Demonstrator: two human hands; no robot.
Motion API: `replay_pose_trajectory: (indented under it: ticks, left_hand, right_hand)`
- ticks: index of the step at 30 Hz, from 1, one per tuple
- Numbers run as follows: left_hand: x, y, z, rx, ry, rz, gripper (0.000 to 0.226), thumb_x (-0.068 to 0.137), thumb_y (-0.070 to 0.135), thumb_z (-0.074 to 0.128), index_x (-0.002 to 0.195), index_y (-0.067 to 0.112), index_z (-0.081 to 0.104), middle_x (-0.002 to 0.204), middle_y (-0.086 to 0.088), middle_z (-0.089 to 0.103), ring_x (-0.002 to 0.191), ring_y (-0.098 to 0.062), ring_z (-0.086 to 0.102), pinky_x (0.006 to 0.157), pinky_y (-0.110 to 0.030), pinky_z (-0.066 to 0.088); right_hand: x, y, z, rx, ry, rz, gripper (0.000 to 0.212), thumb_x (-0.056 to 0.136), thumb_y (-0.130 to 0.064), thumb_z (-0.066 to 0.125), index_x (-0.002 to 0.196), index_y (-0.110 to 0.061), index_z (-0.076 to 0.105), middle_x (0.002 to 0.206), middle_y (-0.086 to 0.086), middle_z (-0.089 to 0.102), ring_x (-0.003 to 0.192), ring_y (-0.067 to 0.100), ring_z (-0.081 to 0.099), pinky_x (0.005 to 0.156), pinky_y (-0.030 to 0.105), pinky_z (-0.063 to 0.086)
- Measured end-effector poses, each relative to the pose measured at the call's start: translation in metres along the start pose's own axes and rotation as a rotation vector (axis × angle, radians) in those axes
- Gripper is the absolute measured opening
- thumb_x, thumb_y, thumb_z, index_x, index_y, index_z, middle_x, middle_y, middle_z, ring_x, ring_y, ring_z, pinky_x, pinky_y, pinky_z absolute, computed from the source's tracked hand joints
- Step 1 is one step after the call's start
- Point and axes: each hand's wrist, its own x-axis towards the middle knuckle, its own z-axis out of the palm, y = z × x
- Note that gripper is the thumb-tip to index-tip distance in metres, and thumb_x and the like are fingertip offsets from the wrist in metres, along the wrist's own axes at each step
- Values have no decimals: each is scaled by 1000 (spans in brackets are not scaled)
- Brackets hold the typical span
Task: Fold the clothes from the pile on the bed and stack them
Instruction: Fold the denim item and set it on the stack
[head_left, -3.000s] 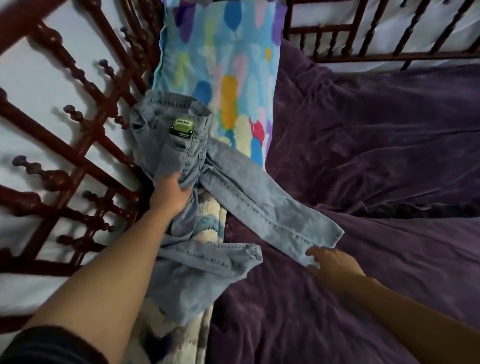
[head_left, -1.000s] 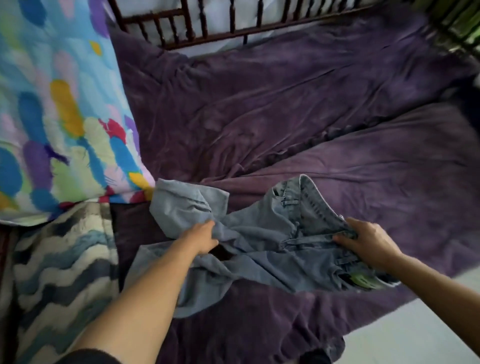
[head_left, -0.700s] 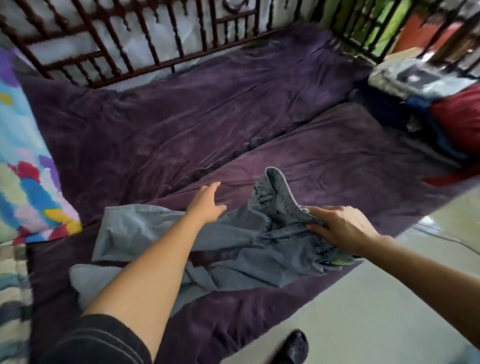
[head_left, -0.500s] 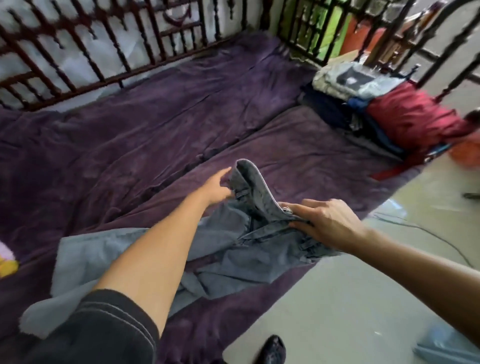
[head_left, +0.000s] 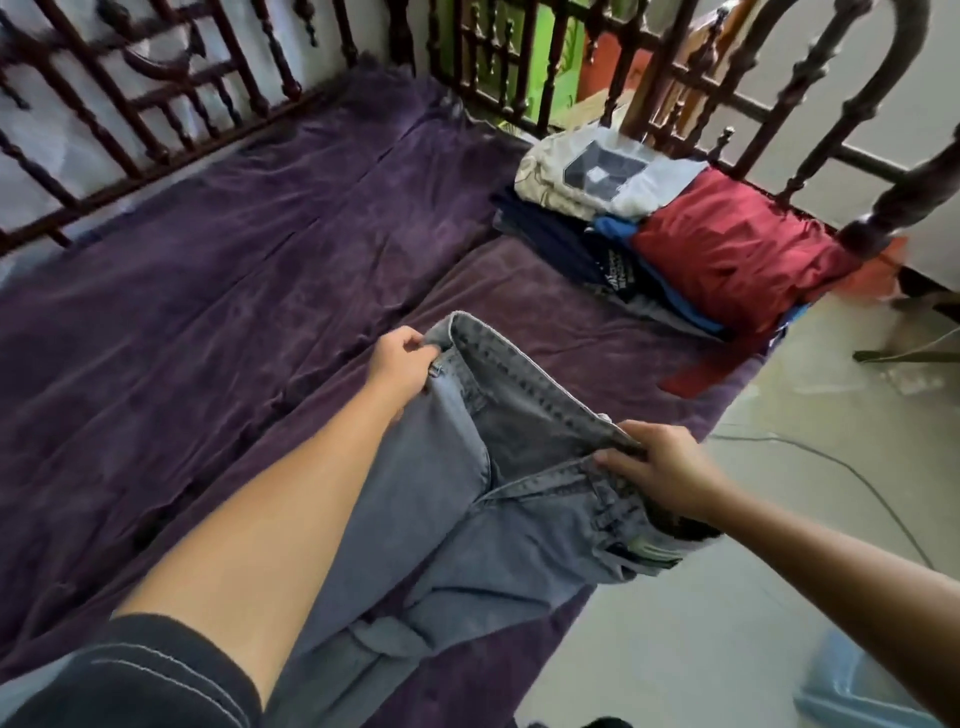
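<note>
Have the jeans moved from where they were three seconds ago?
Yes: jeans went from the pillows along the purple blanket toward the clothes stack.

Jeans legs: the jeans (head_left: 467, 519) pass under the left forearm and off the picture's bottom edge, so the hems are out of sight.
Left hand (head_left: 400, 364): its fingertips are hidden behind the waistband's far end.
Right hand (head_left: 660, 467): it covers the stretch of waistband that it grips.
Green label (head_left: 649, 551): half tucked under a denim fold at the bed's (head_left: 208, 312) near edge, and its wording cannot be read.
Clothes pile (head_left: 675, 234): at the bed's far right corner, the lower garments are mostly covered. The dark garment's print (head_left: 618, 275) is too small to read.
Pale blue object (head_left: 852, 686): on the floor, blurred and cut off at the picture's corner, so it cannot be identified.
Bed rails (head_left: 130, 93): smeared by blur along the far edge.
</note>
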Motion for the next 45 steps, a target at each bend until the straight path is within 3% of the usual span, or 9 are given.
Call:
replay_pose_trajectory:
  ticks: [5, 11, 15, 18, 20, 29, 36, 42, 45]
  left_hand:
    - [58, 53, 35, -7, 71, 60, 11, 83, 21, 61, 76, 14, 55, 76, -11, 61, 69, -21, 57, 66, -49, 55]
    - [119, 81, 98, 77, 49, 79, 10, 86, 21, 61, 86, 15, 52, 79, 0, 56, 76, -17, 52, 72, -36, 49]
    - [152, 56, 121, 94, -94, -60, 36, 91, 21, 58, 126, 17, 48, 108, -3, 57, 92, -17, 55, 83, -35, 49]
    - [156, 13, 113, 149, -34, -174, 40, 93, 17, 57, 131, 12, 47, 96, -4, 59, 83, -19, 57, 74, -32, 48]
    - [140, -23, 101, 211, 24, -286, 34, 91, 15, 59, 124, 9, 54, 84, -5, 61, 76, -24, 59, 72, -32, 47]
    - [-29, -172, -1, 365, 195, -740, 26, 89, 17, 63, 112, 7, 63, 111, -16, 67, 103, -30, 62, 89, -34, 46]
    - [-113, -247, -99, 379, 352, -835, 27, 89, 15, 61, 115, 5, 63, 113, -16, 67, 107, -31, 61, 92, -36, 46]
    - [-143, -330, -200, 522, 518, -877, 38, 90, 15, 57, 127, 6, 54, 128, -24, 52, 114, -40, 53, 95, -43, 43]
    - [-150, -377, -249, 528, 664, -891, 51, 88, 25, 63, 132, 5, 48, 132, -27, 45, 120, -43, 46, 98, -47, 39]
  right_hand:
    - [91, 37, -8, 211, 125, 261, 32, 94, -33, 55, 77, -7, 63, 73, 7, 67, 74, 24, 60, 71, 37, 47]
    - [212, 100, -22, 279, 95, 406, 30, 95, -32, 53, 77, -10, 64, 61, -4, 55, 68, 20, 52, 61, 31, 37]
    - [272, 151, -7, 227, -12, 506, 23, 95, -31, 55, 82, -17, 68, 86, 8, 68, 90, 29, 62, 75, 33, 44]
    - [292, 167, 11, 48, -70, 515, 26, 94, -33, 51, 103, -17, 69, 111, 16, 67, 102, 35, 61, 77, 32, 42]
    - [296, 161, 19, -111, -133, 449, 28, 92, -35, 49, 107, -19, 67, 112, 15, 66, 101, 35, 61, 75, 33, 43]
    - [267, 31, 105, -243, -395, -103, 34, 93, -28, 48, 124, -21, 57, 122, 12, 54, 114, 33, 49, 89, 41, 43]
    - [208, -85, 206, -311, -571, -364, 36, 95, -27, 47, 130, -21, 54, 130, 7, 52, 121, 26, 48, 95, 38, 40]
    - [190, -152, 281, -354, -430, -540, 24, 93, -23, 52, 109, -15, 67, 113, 10, 62, 109, 33, 56, 85, 40, 47]
    - [195, -198, 332, -285, -329, -550, 35, 93, -28, 55, 124, -13, 60, 126, 12, 57, 118, 34, 49, 91, 44, 44]
